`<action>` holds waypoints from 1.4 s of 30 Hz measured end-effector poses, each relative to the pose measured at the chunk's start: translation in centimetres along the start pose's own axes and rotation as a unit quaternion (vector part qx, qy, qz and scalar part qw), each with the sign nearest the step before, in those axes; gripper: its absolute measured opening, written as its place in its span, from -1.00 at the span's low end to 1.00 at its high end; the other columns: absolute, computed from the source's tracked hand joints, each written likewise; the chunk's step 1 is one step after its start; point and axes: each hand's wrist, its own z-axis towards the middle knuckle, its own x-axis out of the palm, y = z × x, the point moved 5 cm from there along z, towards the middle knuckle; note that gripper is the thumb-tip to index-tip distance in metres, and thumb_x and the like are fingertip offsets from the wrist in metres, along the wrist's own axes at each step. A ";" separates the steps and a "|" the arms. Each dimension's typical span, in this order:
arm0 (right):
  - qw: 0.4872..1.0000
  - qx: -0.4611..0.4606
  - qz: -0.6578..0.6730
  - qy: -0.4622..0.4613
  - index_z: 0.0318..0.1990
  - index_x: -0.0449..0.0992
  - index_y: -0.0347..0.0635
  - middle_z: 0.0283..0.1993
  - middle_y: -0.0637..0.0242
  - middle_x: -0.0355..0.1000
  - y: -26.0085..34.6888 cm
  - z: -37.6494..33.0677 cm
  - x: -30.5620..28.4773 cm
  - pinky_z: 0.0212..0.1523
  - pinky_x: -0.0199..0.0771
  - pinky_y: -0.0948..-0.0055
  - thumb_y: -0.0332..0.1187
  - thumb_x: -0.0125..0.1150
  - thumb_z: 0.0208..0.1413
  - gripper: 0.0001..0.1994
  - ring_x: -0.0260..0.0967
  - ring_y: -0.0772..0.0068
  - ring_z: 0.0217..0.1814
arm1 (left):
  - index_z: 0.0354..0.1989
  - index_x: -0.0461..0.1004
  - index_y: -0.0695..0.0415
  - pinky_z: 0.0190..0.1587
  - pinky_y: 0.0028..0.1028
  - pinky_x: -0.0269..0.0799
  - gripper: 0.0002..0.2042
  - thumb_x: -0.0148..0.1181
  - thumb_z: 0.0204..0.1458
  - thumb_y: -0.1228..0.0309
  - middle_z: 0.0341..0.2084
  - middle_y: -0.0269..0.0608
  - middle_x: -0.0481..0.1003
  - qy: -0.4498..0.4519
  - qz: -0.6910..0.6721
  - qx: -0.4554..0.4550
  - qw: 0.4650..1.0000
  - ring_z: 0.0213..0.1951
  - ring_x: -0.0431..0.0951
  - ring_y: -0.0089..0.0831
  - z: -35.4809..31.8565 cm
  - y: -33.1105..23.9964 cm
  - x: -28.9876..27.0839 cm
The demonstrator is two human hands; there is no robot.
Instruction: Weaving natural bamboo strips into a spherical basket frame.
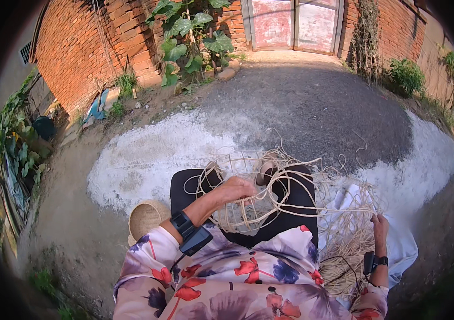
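Observation:
My left hand (237, 189) is over my lap, its fingers closed round pale cord where several loops cross. Beneath it, between my knees, sits an open round frame (245, 216) of thin bars with cord wound on it, like a basket being woven. Loose loops of cord (296, 178) stick out above my right knee. Out to the right, my right hand (380, 226) pinches a strand of the cord, which stretches across from the lap. Below that hand lies a tangled heap of the same cord (341, 266).
Under the cord heap spreads a white cloth or sack (402, 248). A small woven basket (147, 217) stands on the ground by my left side. Ahead, pale and dark patches of ground (312, 101) lead to a faded double door (293, 24) in a brick wall (93, 48). Leafy plants (184, 37) grow beside it.

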 end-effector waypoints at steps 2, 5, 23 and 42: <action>0.972 0.117 -0.194 -0.064 -0.47 0.55 -0.33 -0.52 0.00 0.47 -8.4 -1.0 -5.5 -0.33 0.32 0.14 -0.23 0.01 0.05 -0.68 0.44 0.08 -0.43 | -0.39 0.55 0.22 -0.39 -0.61 0.38 -0.79 0.16 0.09 0.31 -0.51 -0.30 0.53 0.009 -0.029 -0.007 1.000 -0.49 0.49 -0.60 -0.5 0.2 0.5; 0.896 0.314 -0.284 0.135 -0.48 0.58 -0.24 -0.49 0.00 0.49 -15.1 -3.5 -5.2 -0.23 0.40 0.10 -0.23 0.07 -0.02 -0.73 0.44 -0.05 -0.37 | -0.40 0.55 0.22 -0.36 -0.59 0.41 -0.80 0.15 0.07 0.32 -0.49 -0.26 0.55 0.032 -0.045 -0.015 0.998 -0.47 0.50 -0.58 -0.7 0.0 0.7; 0.937 -0.248 0.009 0.245 -0.39 0.44 -0.24 -0.66 0.20 0.29 23.9 -8.3 12.5 -0.48 0.25 0.34 -0.28 0.16 0.13 -0.80 0.25 0.24 -0.60 | -0.31 0.52 0.23 -0.30 -0.60 0.46 -0.82 0.22 -0.03 0.39 -0.46 -0.29 0.53 0.056 -0.045 -0.001 0.997 -0.43 0.53 -0.56 0.7 -0.1 0.2; 0.999 -0.032 0.008 -0.019 -0.24 0.52 -0.31 -0.32 0.10 0.50 6.2 -1.8 7.3 -0.17 0.40 0.28 -0.37 0.14 0.03 -0.79 0.46 0.17 -0.26 | -0.32 0.53 0.29 -0.30 -0.60 0.43 -0.86 0.20 -0.02 0.48 -0.46 -0.21 0.57 0.004 -0.012 0.018 1.000 -0.40 0.54 -0.56 -1.2 -1.1 -0.7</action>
